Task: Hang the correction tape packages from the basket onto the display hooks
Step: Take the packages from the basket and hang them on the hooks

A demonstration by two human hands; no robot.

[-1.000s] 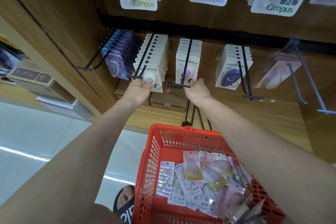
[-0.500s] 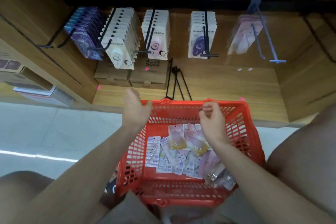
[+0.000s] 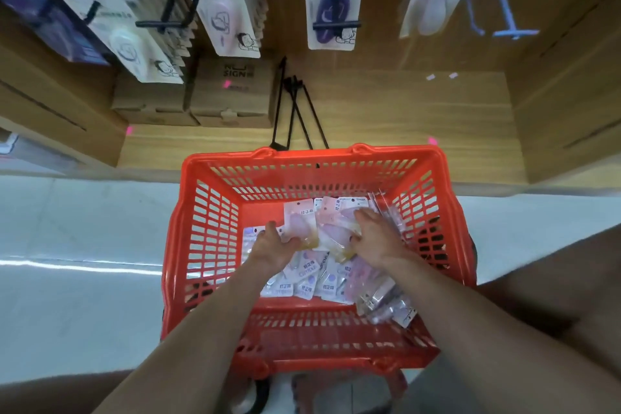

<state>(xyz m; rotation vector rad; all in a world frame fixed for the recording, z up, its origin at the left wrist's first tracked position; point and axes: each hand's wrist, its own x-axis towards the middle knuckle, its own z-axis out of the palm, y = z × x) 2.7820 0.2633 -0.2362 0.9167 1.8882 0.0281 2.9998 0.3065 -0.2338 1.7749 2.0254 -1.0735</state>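
Correction tape packages (image 3: 304,282) heaped loose in the red basket (image 3: 215,228), below the display hooks (image 3: 336,23) on the wooden shelf wall. Left hand (image 3: 274,250) down inside the basket, fingers pinching the lower edge of a pink package (image 3: 297,222). Right hand (image 3: 373,237) just beside, fingers curled onto another pink package (image 3: 336,228); whether actually gripped, cannot tell. Both packages lying long axis toward the basket's far rim, hang-hole ends pointing away from the hands, toward the hooks. Left hand likely readier to lift.
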